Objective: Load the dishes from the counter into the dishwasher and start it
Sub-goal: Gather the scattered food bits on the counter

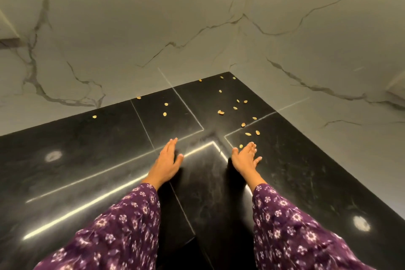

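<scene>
Dishes and dishwasher lie outside the frame. At centre, the left hand (168, 158) and right hand (246, 156), empty, fingers straight, reach apart over the glossy black stone counter (87, 149), seemingly to gather the scattered yellowish seeds (221, 112) at upper right.

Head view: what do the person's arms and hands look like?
Left sleeve and right sleeve match: loose, long, purple fabric printed with small pale flowers, ending near the wrists. Left hand and right hand are ungloved; possibly a thin ring on the left.
</scene>
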{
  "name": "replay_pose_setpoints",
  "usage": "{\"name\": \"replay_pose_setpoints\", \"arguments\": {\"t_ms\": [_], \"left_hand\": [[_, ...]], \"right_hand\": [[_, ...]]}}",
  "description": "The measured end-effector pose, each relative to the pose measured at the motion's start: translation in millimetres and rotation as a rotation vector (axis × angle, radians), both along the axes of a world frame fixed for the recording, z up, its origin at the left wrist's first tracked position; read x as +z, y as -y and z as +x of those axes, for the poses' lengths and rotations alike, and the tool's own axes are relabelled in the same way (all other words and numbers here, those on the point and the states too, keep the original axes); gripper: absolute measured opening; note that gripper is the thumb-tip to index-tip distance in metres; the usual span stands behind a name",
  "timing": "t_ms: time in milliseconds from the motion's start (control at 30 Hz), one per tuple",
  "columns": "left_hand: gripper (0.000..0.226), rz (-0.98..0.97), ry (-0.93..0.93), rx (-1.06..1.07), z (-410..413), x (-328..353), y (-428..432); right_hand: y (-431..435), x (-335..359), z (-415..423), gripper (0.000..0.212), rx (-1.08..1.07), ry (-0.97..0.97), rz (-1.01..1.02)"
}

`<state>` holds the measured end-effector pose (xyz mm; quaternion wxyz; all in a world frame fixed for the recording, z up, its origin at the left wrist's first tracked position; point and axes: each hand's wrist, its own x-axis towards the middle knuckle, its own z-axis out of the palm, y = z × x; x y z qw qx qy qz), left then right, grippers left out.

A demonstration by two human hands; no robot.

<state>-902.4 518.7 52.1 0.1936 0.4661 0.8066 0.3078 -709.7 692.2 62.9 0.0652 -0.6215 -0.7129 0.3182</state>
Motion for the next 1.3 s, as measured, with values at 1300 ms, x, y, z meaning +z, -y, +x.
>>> {"name": "replay_pose_setpoints", "arguments": {"t_ms": [1300], "left_hand": [[0.048, 0.154, -0.063, 0.253, -72, -15, -55]], "right_hand": [[-133, -17, -89, 0.048, 0.165, -0.349, 0.372]]}}
